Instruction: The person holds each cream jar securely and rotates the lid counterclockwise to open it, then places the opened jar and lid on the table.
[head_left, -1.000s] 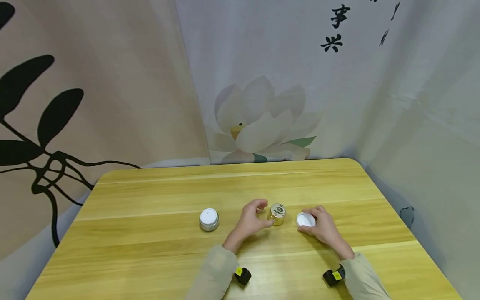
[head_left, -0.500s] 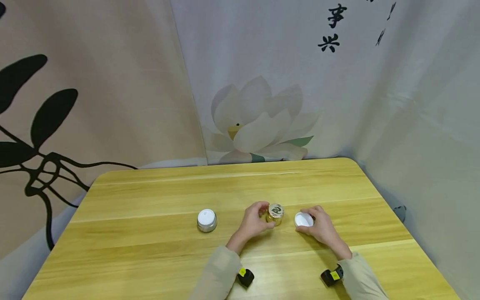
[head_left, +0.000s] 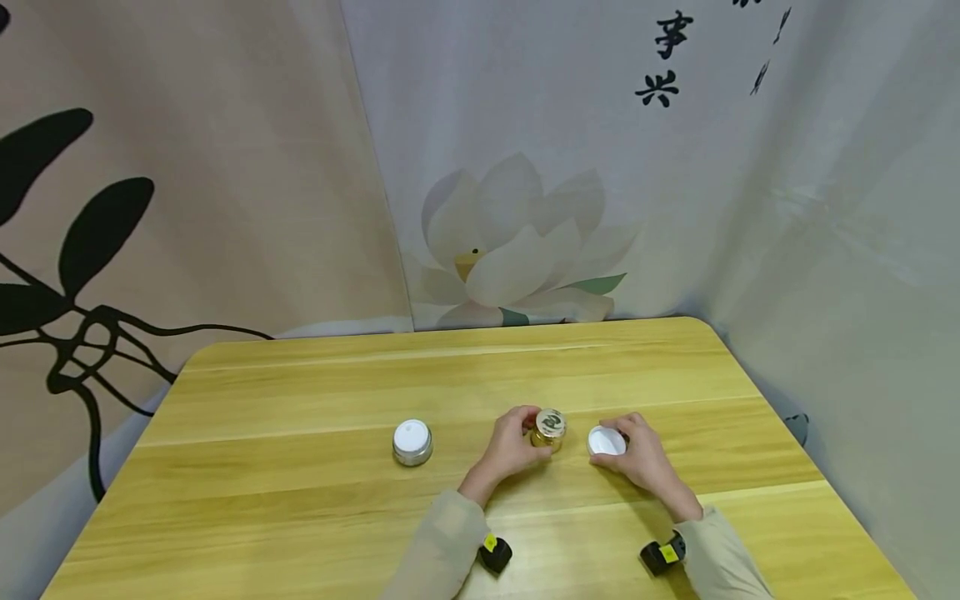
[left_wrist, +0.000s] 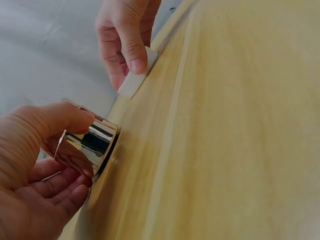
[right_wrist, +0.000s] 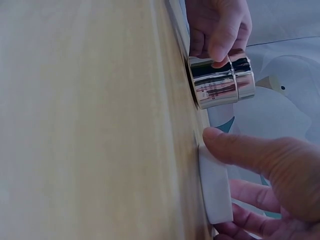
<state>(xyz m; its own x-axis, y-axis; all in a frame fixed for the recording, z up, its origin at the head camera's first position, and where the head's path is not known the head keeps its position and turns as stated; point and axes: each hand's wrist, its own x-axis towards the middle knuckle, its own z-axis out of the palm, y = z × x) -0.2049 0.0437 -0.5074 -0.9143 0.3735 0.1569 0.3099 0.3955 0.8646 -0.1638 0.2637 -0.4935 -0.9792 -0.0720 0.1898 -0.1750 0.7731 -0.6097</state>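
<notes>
My left hand (head_left: 512,446) holds a shiny gold jar (head_left: 550,429) from its left side, thumb in front and fingers behind. Dark patterning marks the jar's top, and its mirror-like wall (right_wrist: 217,82) stands on the wood in the right wrist view. To the right, a low white round lid (head_left: 606,441) lies flat on the table, with my right hand (head_left: 642,454) gripping it between thumb and fingers. The lid's plain white side (right_wrist: 214,187) shows in the right wrist view. A short gap separates gold jar and lid.
A jar with a white cap (head_left: 412,442) and a silvery base stands left of my left hand. The wooden table (head_left: 300,517) has rounded back corners. Behind it hangs a printed curtain (head_left: 510,242) with a lotus and dark leaves.
My left hand has moved right and closed its thumb and fingers in on the gold jar. The right hand stays at the white lid. The head view has shifted slightly.
</notes>
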